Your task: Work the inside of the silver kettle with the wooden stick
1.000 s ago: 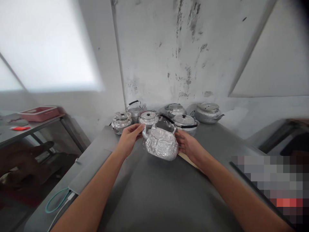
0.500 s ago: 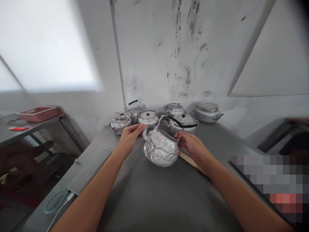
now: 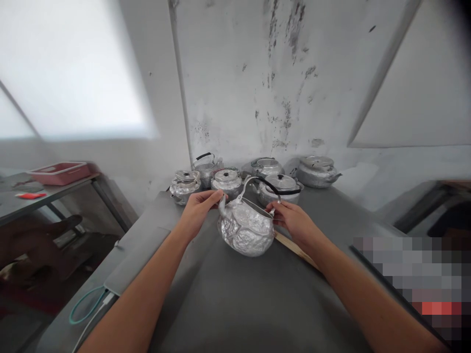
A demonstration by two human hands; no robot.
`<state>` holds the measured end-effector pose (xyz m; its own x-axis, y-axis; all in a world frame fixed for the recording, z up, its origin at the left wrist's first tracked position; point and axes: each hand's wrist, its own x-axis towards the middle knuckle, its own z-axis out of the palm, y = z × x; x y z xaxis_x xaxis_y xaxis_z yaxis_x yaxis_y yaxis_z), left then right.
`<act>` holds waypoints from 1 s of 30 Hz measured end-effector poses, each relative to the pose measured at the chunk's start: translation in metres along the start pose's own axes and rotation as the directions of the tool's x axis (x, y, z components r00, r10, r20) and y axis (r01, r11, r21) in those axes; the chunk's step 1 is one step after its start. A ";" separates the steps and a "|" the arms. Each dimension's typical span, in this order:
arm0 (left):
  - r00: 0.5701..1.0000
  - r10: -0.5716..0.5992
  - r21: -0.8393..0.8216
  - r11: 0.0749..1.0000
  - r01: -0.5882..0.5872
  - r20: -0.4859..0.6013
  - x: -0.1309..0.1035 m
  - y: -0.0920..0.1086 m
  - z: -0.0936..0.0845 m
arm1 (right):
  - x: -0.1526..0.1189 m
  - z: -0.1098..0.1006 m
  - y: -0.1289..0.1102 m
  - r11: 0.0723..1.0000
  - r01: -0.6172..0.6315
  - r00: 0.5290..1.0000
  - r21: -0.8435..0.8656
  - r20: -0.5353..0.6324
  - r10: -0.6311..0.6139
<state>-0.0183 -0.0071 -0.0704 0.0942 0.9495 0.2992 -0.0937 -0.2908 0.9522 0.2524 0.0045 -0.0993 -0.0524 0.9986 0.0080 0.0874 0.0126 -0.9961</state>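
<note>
A dented silver kettle with no lid on it is tilted between my hands over the dark table. My left hand pinches the tip of its spout, on the left. At the kettle's right side, my right hand grips near the lower end of its black-wrapped handle, by the rim. Some of the right fingers are hidden behind the kettle. Just beyond it stands a lidded kettle, and a second lidded kettle sits behind my left hand.
Several more kettles line the wall, including a wide one at the right. A wooden stick lies beneath my right forearm. A grey flat box with a cable is at left. A pink tray rests on a side table.
The kettle has shifted very slightly right and down in the view, still held by both hands. Otherwise the scene looks the same.
</note>
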 end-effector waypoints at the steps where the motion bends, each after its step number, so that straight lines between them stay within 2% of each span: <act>1: 1.000 0.004 -0.015 1.000 -0.004 0.024 -0.001 0.002 0.001 | 0.000 0.000 0.001 1.000 0.002 1.000 -0.006 0.001 -0.002; 8: 0.989 0.053 0.004 0.999 -0.054 0.136 -0.006 0.009 0.003 | 0.000 0.000 0.000 1.000 -0.013 1.000 -0.004 -0.011 0.013; 11: 0.988 0.049 0.022 0.998 -0.052 0.145 -0.009 0.012 0.005 | 0.001 0.001 0.000 1.000 -0.025 0.999 0.002 -0.025 0.025; 16: 0.995 0.056 0.074 0.995 -0.062 0.087 -0.011 0.015 0.008 | 0.001 0.002 -0.002 0.998 -0.056 0.997 0.019 -0.044 0.057; 23: 0.992 0.087 0.096 0.991 -0.096 0.091 -0.011 0.019 0.009 | 0.000 0.003 -0.003 0.996 -0.079 0.994 0.045 -0.068 0.082; 30: 0.997 0.040 0.023 0.999 -0.038 -0.071 -0.006 0.011 0.007 | 0.000 0.006 -0.004 0.992 -0.092 0.990 0.086 -0.096 0.100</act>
<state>-0.0126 -0.0171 -0.0610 0.0201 0.9431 0.3318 -0.0741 -0.3296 0.9412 0.2461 0.0043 -0.0956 0.0519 0.9952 -0.0830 0.0060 -0.0834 -0.9965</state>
